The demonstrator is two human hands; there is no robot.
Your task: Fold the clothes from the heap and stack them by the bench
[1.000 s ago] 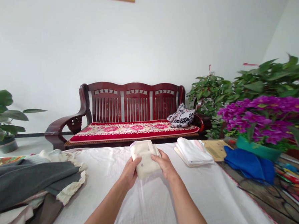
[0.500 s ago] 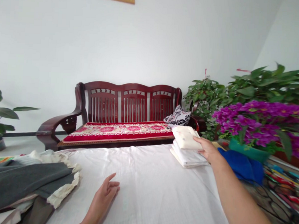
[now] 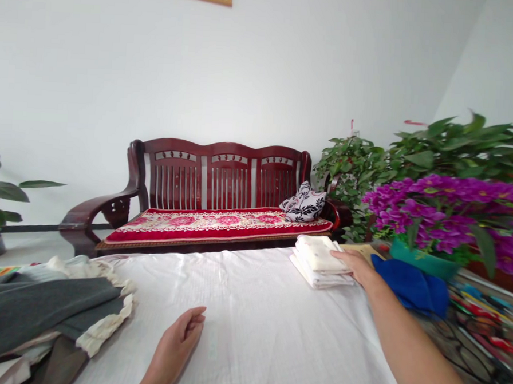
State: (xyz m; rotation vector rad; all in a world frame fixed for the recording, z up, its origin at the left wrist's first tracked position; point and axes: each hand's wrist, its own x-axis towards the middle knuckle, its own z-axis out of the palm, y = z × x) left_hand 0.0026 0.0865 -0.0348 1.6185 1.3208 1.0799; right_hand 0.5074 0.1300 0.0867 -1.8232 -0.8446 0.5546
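A small stack of folded white and cream cloths [image 3: 316, 269] lies at the far right corner of the white-covered surface [image 3: 249, 323]. My right hand [image 3: 353, 263] is closed on the right edge of the top folded cloth [image 3: 320, 252], which rests on the others; some fingers are hidden by it. Near the front, left of the middle, my left hand [image 3: 177, 340] is over the white cover with nothing in it. Its fingers are loosely curled together. To its left is a loose heap of clothes with a dark grey garment [image 3: 48, 313] and a cream ruffled edge [image 3: 105, 327].
Behind the covered surface stands a dark red wooden bench [image 3: 223, 173] with a red floral mat [image 3: 186, 228] and a patterned cushion [image 3: 305, 203]. On the right are purple flowers [image 3: 448, 213] in a green pot, a blue cloth [image 3: 415, 286] and assorted tools [image 3: 486, 318].
The top folded cloth has come down onto the stack, with my right hand still at its edge. My left hand's fingers have drawn together.
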